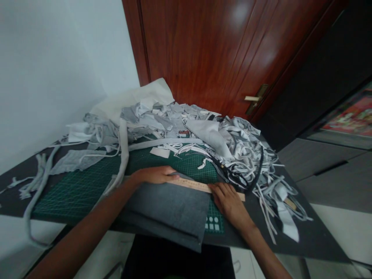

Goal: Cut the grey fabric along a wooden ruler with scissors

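Note:
A wooden ruler lies across the upper edge of a dark grey fabric piece, which rests on a green cutting mat and hangs over the table's front edge. My left hand lies on the ruler's left end and the fabric, fingers stretched out together, thumb along the ruler. Toward the other end, my right hand presses down on the ruler with its fingers bent over it, beside the fabric's right edge. The ruler's right tip shows past this hand.
Grey and white fabric scraps are heaped along the table's back, with tangled strips at the right. A long pale strip crosses the mat near my left forearm. Behind stand a wall and a red-brown door.

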A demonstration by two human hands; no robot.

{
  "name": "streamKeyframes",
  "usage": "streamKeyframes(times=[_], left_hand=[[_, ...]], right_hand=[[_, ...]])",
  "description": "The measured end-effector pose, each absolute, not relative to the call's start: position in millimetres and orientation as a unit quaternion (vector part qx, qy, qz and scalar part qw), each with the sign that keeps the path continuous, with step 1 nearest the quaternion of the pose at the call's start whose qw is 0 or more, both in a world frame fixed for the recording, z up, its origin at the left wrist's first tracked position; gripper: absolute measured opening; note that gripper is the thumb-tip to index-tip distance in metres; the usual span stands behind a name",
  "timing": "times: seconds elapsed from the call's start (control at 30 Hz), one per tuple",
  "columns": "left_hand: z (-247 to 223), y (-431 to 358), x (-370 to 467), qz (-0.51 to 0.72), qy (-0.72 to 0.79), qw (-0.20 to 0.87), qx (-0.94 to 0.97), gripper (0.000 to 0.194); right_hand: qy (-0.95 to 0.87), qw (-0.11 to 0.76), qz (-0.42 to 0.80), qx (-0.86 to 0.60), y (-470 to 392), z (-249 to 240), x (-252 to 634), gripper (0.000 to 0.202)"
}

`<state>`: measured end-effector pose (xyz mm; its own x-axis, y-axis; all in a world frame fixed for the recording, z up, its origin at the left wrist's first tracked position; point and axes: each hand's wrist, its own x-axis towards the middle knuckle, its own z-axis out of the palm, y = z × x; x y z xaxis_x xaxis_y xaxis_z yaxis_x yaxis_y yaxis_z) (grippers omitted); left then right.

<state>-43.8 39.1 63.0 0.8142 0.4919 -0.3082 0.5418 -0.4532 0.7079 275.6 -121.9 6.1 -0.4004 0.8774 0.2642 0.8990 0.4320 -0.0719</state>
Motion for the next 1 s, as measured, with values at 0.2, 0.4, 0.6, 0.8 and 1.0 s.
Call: streamKeyframes(times=[0.2, 0.4, 0.6, 0.8, 1.0], left_hand=[[47.9, 47.2, -35.4, 0.039, 0.334, 0.323, 0.885, 0.027], [31.1, 52.5, -27.5, 0.084, 0.297, 0.244, 0.919, 0.021], [33.0, 58.1, -37.1, 0.076, 0.277, 0.211, 0.934, 0.025], [38.6, 55.0, -71.5, 0.096, 0.333, 0.173, 0.922, 0.026], [37.4, 48.9, -68.6, 0.115, 0.364, 0.117, 0.917, 0.02]], right_hand=[[-0.865, 0.126, 0.0, -0.486, -144.3, 17.5, 309.5, 0.05], [-0.841, 0.064, 0.059, -0.534, -157.7, 47.1, 254.3, 0.055], [-0.841, 0.099, 0.075, -0.527, -122.4, 47.4, 186.6, 0.048], [-0.842, 0.125, 0.057, -0.521, -117.5, 16.7, 174.2, 0.055], [-0.87, 0.12, 0.074, -0.473, -122.9, 11.5, 196.7, 0.055]])
